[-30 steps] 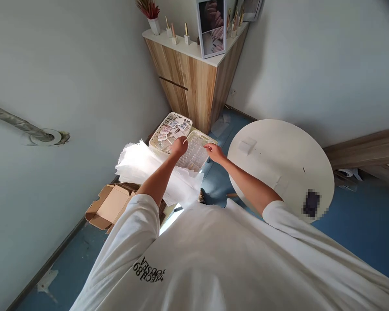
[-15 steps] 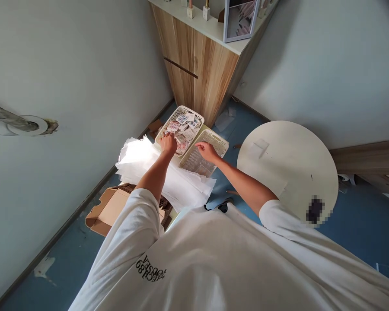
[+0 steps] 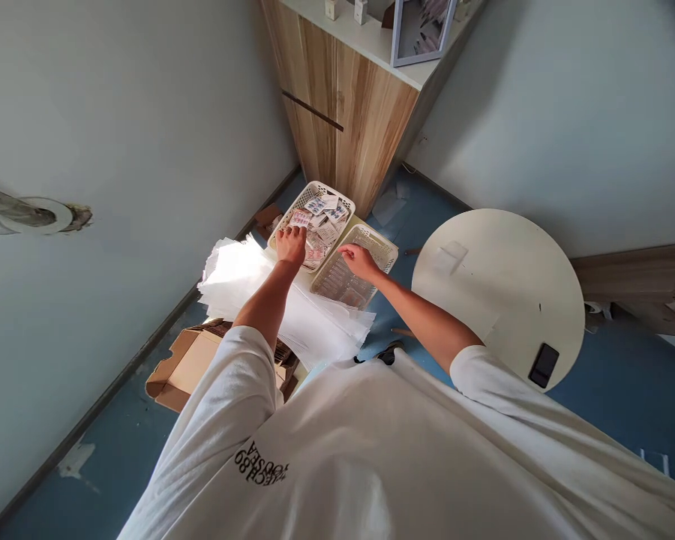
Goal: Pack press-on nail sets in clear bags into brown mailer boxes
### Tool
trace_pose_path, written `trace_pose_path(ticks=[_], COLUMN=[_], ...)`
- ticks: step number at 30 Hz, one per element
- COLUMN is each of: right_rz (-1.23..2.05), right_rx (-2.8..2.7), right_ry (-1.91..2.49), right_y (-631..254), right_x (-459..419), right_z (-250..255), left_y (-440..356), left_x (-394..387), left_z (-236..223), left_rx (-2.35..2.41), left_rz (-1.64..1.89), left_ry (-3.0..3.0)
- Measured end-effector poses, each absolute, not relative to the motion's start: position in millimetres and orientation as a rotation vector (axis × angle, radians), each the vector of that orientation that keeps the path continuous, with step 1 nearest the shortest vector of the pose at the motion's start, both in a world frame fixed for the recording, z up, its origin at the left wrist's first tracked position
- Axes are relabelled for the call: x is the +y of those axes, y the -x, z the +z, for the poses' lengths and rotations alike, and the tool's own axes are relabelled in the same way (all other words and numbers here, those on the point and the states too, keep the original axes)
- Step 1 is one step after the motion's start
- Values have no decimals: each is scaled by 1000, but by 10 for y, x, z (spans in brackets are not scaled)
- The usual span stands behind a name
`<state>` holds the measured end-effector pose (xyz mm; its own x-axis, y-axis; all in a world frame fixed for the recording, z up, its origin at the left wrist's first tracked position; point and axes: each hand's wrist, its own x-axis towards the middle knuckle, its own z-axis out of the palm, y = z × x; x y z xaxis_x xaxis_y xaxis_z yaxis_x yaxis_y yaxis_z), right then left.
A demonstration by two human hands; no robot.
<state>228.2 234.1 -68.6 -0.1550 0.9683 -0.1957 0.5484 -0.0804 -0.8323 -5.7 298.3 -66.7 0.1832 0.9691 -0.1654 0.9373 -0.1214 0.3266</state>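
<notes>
My left hand [image 3: 290,244] reaches into the left white basket [image 3: 337,199], which holds several small printed packets [image 3: 320,217]; its fingers curl down among them, and I cannot make out a grip. My right hand [image 3: 358,261] rests over the right white basket [image 3: 383,247], which holds clear flat packets, with its fingers bent downward. A stack of translucent white sheets [image 3: 241,277] lies just left of and under my left forearm.
An open cardboard box [image 3: 191,364] sits on the blue floor at lower left. A round white table [image 3: 500,285] with a black phone [image 3: 543,364] stands at right. A wooden cabinet [image 3: 349,120] fills the corner behind the baskets.
My left hand has moved from the right basket's edge into the left basket of printed packets. My right hand stays over the right basket. The view has tilted down.
</notes>
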Motion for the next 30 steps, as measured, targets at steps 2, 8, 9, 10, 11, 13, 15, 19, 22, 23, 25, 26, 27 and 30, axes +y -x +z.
trace_pose_path(ticks=[2,8,9,10,11,13,15,19,22,23,25,26,27,30], right_rz=[1149,1151,1148,1145,1143,1153,1182,1218,1211,1209,1201,1191,1179,1190], right_rx=[-1717,-1638,-1608,-1573,-1535,-1438,-1293,-918,-711,-665,-595,-571,-550,-461], right_ry=[1635,1628,1625,1623,1624,1642,1689,1775,1766,1757,1742,1739,1743,1778], right_y=[-2295,-2352,-2381,-2420,-2471,-2615,-2813,-3322,-3754,-3901,-4200,-4351,-4504,-4966], right_x=[2328,2270,2249,2222,2189,2107,2008,1758,1482,1368,1109,967,820,361], right_z=[-667,-645,-647,-651,-657,-673,-688,-669,-600,-571,-511,-481,-452,-380], left_y=[39,-174,-251,-342,-445,-687,-962,-1582,-2086,-2257,-2596,-2764,-2930,-3425], left_x=[2958,2858,2835,2809,2779,2710,2628,2426,2234,2160,1996,1907,1813,1512], left_z=[-604,-355,-315,-278,-246,-197,-175,-203,-251,-266,-293,-305,-317,-351], left_rx=[1804,1765,1751,1731,1700,1617,1519,1284,1119,1066,967,918,871,731], left_rz=[160,352,381,409,438,483,518,569,542,514,457,439,431,437], left_ry=[-2121,-2152,-2164,-2173,-2180,-2169,-2157,-2147,-2137,-2139,-2153,-2164,-2176,-2195])
